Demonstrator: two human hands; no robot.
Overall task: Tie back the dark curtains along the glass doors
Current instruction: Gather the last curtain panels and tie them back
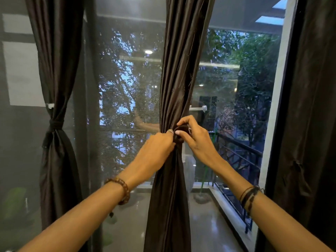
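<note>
We see the middle curtain gathered at its waist, where the left hand and right hand both pinch the dark tie-back, grip closed on it between them.

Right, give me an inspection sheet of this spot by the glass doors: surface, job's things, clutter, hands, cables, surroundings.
Surface: glossy floor beyond the glass, reflecting light.
Job's things: left curtain already bound with a dark tie; middle curtain gathered, its tie being knotted; right curtain hangs loose.
Clutter: nothing seen.
Hands: left hand grips the middle curtain's tie at the bunch; right hand pinches the knot from the other side. Beaded bracelet on the left wrist, cord bands on the right.
Cables: nothing seen.
Surroundings: glass doors with mesh, white handle, dark railing, trees outside.
</note>
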